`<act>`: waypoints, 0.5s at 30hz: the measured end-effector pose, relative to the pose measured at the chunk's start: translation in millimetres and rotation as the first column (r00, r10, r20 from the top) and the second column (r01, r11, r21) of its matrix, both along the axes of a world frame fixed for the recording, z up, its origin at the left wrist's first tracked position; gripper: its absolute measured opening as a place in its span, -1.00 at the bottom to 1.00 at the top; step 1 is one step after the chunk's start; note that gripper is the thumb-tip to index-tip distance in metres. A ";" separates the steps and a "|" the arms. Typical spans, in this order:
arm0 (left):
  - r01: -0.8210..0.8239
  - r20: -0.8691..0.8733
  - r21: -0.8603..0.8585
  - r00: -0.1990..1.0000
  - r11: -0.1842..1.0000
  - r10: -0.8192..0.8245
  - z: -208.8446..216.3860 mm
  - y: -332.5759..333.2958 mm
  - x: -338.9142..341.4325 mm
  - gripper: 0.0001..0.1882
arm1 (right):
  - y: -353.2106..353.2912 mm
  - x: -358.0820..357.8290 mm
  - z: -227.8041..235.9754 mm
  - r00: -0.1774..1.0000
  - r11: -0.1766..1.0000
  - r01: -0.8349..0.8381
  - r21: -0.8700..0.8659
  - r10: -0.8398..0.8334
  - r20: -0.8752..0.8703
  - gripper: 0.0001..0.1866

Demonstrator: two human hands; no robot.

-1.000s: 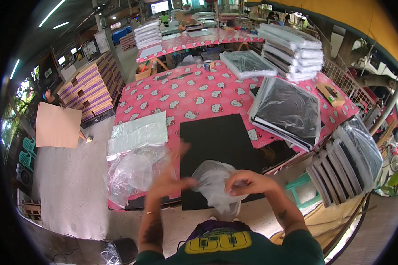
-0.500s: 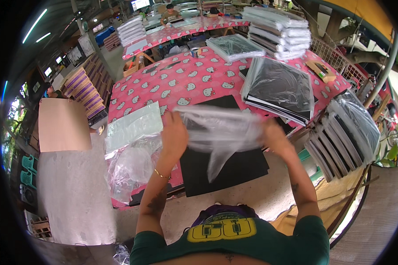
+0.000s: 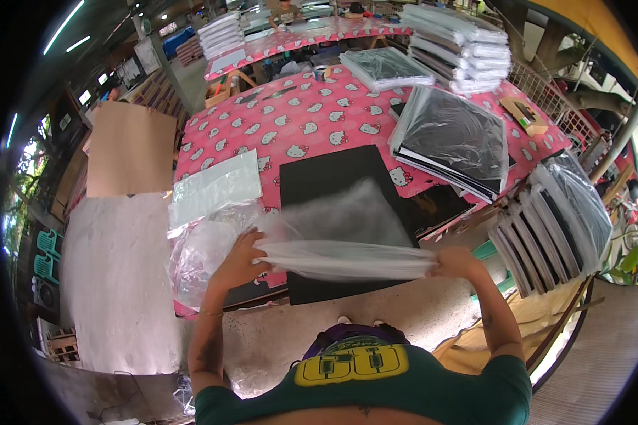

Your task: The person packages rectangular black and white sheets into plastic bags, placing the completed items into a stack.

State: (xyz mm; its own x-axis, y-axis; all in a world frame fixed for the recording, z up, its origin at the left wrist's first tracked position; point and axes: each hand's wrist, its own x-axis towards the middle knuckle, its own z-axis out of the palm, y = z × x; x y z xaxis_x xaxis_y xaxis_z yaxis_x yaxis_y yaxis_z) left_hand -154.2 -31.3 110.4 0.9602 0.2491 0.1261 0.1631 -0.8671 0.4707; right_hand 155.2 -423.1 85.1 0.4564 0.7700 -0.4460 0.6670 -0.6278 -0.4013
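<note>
A clear plastic bag (image 3: 340,258), blurred by motion, is stretched sideways between my two hands. Its left end is pinched in my left hand (image 3: 239,262), with some fingers spread. My right hand (image 3: 457,262) grips the opposite end in closed fingers. Beneath the bag, a large black board (image 3: 326,170) lies on the pink patterned table (image 3: 241,134) and reaches over its near edge. Left of the board, near my left hand, are crumpled clear plastic bags (image 3: 205,248) and a flat stack of pale plastic sleeves (image 3: 220,184).
Plastic-wrapped black boards (image 3: 454,134) lie on the right of the table, with more wrapped stacks (image 3: 457,49) behind. Another wrapped pile (image 3: 553,219) leans at the right edge. At left, a person holds a brown board (image 3: 131,149). A tape roll (image 3: 321,73) stands at the far side.
Both my hands have come lower and nearer to me, spreading wider apart. The bag between them is pulled longer. At left, the other person's brown board has moved up and right.
</note>
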 end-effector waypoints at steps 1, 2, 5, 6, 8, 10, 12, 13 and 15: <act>0.135 0.226 -0.403 0.973 0.905 -0.044 12.4 -6.2 -2.8 -0.70 | -7.4 5.8 -14.6 0.978 0.965 0.040 0.260 0.016 -0.208 -0.68; 0.328 0.440 -0.691 0.898 0.644 0.015 28.7 -13.7 -5.9 -0.71 | -15.9 11.2 -28.3 0.905 0.877 0.101 0.469 0.115 -0.409 -0.68; 0.230 0.417 -0.759 0.890 0.609 0.184 69.2 -37.7 -6.3 -0.70 | -22.0 30.4 -32.9 0.273 0.215 0.896 0.388 0.420 -0.865 -0.62; 0.193 0.426 -0.740 0.876 0.644 0.227 68.9 -40.7 -3.9 -0.69 | -22.1 31.3 -35.1 0.281 0.359 0.848 0.391 0.322 -0.904 -0.57; 0.124 0.451 -0.693 0.844 0.710 0.292 67.7 -45.2 3.8 -0.67 | -21.8 34.8 -36.9 0.339 0.610 0.714 0.345 0.130 -0.932 -0.46; 0.280 0.572 -0.753 0.726 0.595 0.382 77.8 -48.8 6.7 -0.66 | 20.1 -0.7 24.0 0.674 0.866 -0.285 0.411 0.486 -0.556 -0.51; 0.391 0.557 -0.830 0.610 0.398 0.563 102.7 -70.6 11.3 -0.67 | 18.2 1.7 25.0 0.605 0.814 -0.129 0.567 0.518 -0.605 -0.63; 0.263 0.559 -0.787 0.687 0.558 0.464 98.2 -62.7 11.2 -0.68 | 9.5 18.6 8.6 0.534 0.658 0.147 0.739 0.576 -0.619 -0.67; 0.007 0.467 -0.558 0.829 0.830 0.307 82.9 -43.3 0.3 -0.69 | 3.4 29.2 13.4 0.127 0.546 0.746 0.380 0.444 -0.887 -0.68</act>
State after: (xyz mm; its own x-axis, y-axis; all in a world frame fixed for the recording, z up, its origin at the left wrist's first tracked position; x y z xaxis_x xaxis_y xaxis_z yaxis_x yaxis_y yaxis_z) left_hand -153.9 -74.6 193.3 0.7277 0.5602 0.3958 -0.1339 -0.4499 0.8830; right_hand 184.4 -419.6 98.6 0.3412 0.9400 0.0044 -0.6461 0.2379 -0.7253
